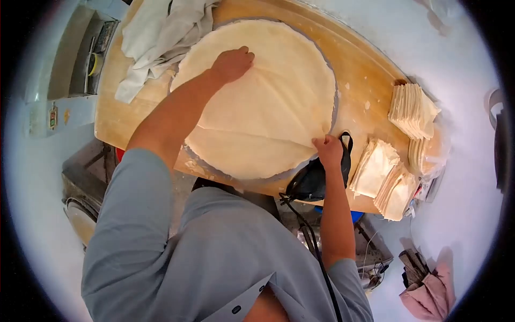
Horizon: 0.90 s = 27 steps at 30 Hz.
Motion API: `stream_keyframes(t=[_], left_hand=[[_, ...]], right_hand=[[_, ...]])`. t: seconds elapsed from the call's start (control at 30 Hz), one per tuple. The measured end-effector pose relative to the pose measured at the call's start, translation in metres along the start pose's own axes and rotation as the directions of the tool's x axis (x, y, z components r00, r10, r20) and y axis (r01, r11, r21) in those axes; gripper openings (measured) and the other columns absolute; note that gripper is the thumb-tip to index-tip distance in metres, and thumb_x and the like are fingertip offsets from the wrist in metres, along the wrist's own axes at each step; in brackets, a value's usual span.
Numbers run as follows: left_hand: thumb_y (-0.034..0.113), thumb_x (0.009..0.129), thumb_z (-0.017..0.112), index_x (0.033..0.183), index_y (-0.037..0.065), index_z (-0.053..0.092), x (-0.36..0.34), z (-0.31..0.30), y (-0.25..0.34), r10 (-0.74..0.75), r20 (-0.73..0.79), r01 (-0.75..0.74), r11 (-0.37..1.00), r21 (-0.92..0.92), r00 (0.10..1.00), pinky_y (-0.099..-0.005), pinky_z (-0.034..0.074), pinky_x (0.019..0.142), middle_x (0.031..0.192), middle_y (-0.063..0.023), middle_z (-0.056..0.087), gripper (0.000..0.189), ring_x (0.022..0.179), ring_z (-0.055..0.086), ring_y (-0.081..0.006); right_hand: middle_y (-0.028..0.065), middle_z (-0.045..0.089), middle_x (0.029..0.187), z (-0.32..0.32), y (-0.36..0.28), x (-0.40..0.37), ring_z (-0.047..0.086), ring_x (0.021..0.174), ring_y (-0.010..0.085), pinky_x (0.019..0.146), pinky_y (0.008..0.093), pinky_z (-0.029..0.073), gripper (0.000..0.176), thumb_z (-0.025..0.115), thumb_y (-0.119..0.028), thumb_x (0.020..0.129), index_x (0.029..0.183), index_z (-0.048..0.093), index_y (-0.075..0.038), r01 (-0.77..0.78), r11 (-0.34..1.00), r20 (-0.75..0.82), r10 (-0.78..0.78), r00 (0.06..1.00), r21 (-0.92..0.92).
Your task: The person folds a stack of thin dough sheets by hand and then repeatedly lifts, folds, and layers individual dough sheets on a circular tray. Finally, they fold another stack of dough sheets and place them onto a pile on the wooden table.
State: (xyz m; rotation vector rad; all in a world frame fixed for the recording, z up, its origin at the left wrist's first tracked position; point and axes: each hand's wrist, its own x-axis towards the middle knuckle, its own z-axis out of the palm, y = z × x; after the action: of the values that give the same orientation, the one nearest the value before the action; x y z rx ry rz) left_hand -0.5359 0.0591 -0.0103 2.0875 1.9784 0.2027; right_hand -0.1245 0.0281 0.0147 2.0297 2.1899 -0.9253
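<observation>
A large, round, cream-coloured dough sheet [268, 102] lies on a grey round base [333, 110] that shows as a thin rim around it. My left hand [234, 63] is closed at the sheet's upper part, with the fingertips pinching the dough. Near the lower right edge, my right hand [328, 150] pinches the sheet between thumb and fingers. Creases run across the dough from both hands. A black bag or pouch [311, 181] with a cord sits just under my right forearm, partly covered by it.
The wooden table [357, 80] carries a crumpled pale cloth [166, 32] at upper left. At right stand stacks of folded thin sheets [410, 111], with more folded sheets [374, 167] nearer me. A pink cloth item [429, 292] is at lower right.
</observation>
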Motion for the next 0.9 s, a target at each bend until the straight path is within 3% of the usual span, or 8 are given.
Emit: stream_keyframes(t=[0.27,0.33,0.4,0.5,0.53,0.6,0.67,0.9], left_hand=[[0.022,0.089,0.061,0.097,0.008,0.060,0.020,0.000,0.023,-0.143,-0.133,0.144,0.990,-0.008,0.981,-0.0426,0.053,0.082,0.098,-0.0109,0.058,0.016,0.094,0.062,-0.0300],[0.023,0.086,0.065,0.108,0.009,0.061,0.004,-0.004,0.047,-0.114,-0.347,0.038,0.975,-0.218,0.931,-0.0434,0.048,0.093,0.113,-0.0117,0.060,0.026,0.106,0.059,-0.0304],[0.025,0.084,0.068,0.125,0.009,0.058,-0.025,0.022,0.070,0.093,-0.335,-0.179,0.955,-0.237,0.938,-0.0437,0.041,0.104,0.133,-0.0134,0.055,0.045,0.122,0.051,-0.0316],[0.030,0.085,0.068,0.141,0.004,0.045,-0.097,0.040,0.129,0.365,-0.080,-0.373,0.886,-0.274,0.927,-0.0447,0.028,0.115,0.150,-0.0158,0.039,0.066,0.138,0.037,-0.0320],[0.032,0.086,0.068,0.144,0.002,0.041,-0.116,0.041,0.145,0.413,-0.014,-0.397,0.863,-0.314,0.910,-0.0451,0.024,0.118,0.152,-0.0163,0.036,0.070,0.142,0.032,-0.0319],[0.033,0.086,0.067,0.144,0.002,0.040,-0.138,0.041,0.161,0.402,0.074,-0.363,0.881,-0.304,0.913,-0.0451,0.022,0.119,0.154,-0.0160,0.034,0.071,0.144,0.028,-0.0316],[0.033,0.087,0.067,0.145,0.002,0.039,-0.144,0.042,0.168,0.384,0.158,-0.327,0.898,-0.295,0.910,-0.0450,0.020,0.120,0.155,-0.0158,0.031,0.072,0.146,0.025,-0.0312],[0.027,0.087,0.066,0.136,0.001,0.050,-0.154,0.041,0.178,0.343,0.183,-0.277,0.909,-0.311,0.922,-0.0431,0.024,0.118,0.152,-0.0163,0.034,0.058,0.144,0.027,-0.0317]], right_hand=[[0.0160,0.060,0.076,0.005,0.000,-0.009,0.058,0.065,0.0357,0.062,0.0438,0.047,0.038,0.077,-0.032,0.074,0.072,0.057,0.000,-0.001,1.000,-0.088,0.000,0.996,-0.013],[0.0159,0.059,0.075,0.005,-0.001,-0.010,0.056,0.064,0.0344,0.062,0.0419,0.047,0.038,0.077,-0.031,0.074,0.072,0.057,0.000,-0.057,0.995,-0.074,0.063,0.995,0.088],[0.0158,0.057,0.075,0.005,-0.002,-0.012,0.055,0.063,0.0331,0.062,0.0400,0.047,0.038,0.077,-0.031,0.074,0.072,0.056,0.000,-0.119,0.975,-0.055,0.131,0.990,0.190],[0.0111,0.056,0.069,0.006,-0.007,-0.016,0.054,0.061,0.0257,0.062,0.0358,0.046,0.034,0.077,-0.026,0.074,0.071,0.057,0.000,-0.098,0.970,-0.115,0.126,0.985,0.222],[0.0077,0.056,0.067,0.008,-0.009,-0.017,0.054,0.061,0.0217,0.061,0.0345,0.046,0.031,0.078,-0.024,0.075,0.073,0.059,0.000,-0.091,0.918,-0.171,0.168,0.971,0.386],[0.0043,0.056,0.065,0.012,-0.007,-0.018,0.055,0.062,0.0177,0.061,0.0331,0.045,0.028,0.078,-0.022,0.075,0.074,0.062,0.001,-0.072,0.842,-0.216,0.218,0.952,0.534],[0.0008,0.059,0.067,0.017,-0.002,-0.016,0.055,0.065,0.0115,0.061,0.0288,0.044,0.021,0.077,-0.015,0.076,0.081,0.067,0.003,-0.233,0.663,0.003,0.329,0.944,0.711],[0.0048,0.067,0.078,0.001,-0.016,-0.016,0.057,0.068,0.0102,0.061,0.0261,0.045,0.018,0.071,-0.007,0.079,0.090,0.069,0.006,-0.246,0.755,0.148,0.197,0.969,0.607]])
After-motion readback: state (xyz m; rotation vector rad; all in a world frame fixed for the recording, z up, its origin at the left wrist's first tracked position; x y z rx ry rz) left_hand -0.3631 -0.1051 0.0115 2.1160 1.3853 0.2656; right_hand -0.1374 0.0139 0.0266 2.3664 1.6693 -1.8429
